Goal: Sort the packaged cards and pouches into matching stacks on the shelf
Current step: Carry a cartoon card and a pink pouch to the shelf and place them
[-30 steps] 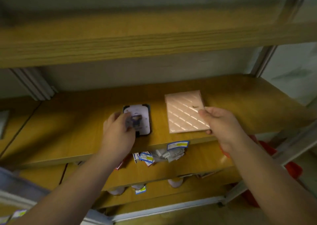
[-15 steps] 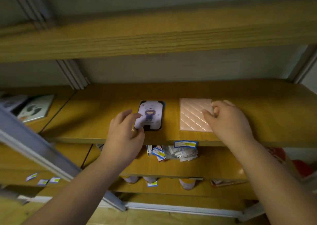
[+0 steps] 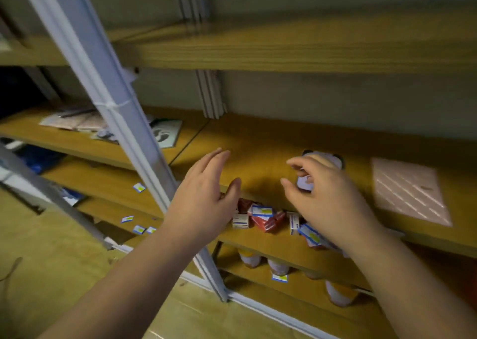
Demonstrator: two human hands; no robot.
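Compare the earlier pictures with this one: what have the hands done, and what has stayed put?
The right hand has let go of the pink quilted pouch and now hovers over the cartoon card. The left hand has left that card and hangs open, empty. Card and pouch still lie flat, side by side, on the shelf.

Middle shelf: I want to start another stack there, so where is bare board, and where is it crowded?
Bare board lies behind the left hand, between the joint in the middle shelf and the purple card under the right hand. A narrower strip separates that card from the pink pouch. Left of the joint, loose packets crowd the board.
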